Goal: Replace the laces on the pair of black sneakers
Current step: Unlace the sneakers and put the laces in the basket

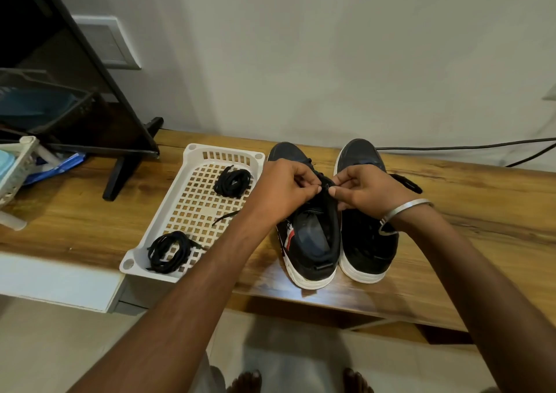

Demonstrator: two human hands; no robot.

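- Pinching the lace (323,182) over the left sneaker (310,236), the left hand (285,188) and right hand (365,189) met fingertip to fingertip.
- Both sneakers stood side by side on the wooden table (466,212), the right sneaker (365,242) touching its mate.
- Two lace bundles (232,181) lay in the white basket (192,155).

Arms: I see both of mine bare to the bottom edge of the frame, with no sleeve showing.
Left hand (282,186): bare, no ring or glove that I can make out.
Right hand (365,189): bare as well.
Bangle (403,212): a plain silver metal ring I wear round the right wrist, thin and smooth, right of centre.
Feet (245,382): bare toes at the bottom edge of the frame, no footwear.
Garment: a pale, blurred strip of cloth at the bottom edge, left of the toes; I cannot tell what it is.
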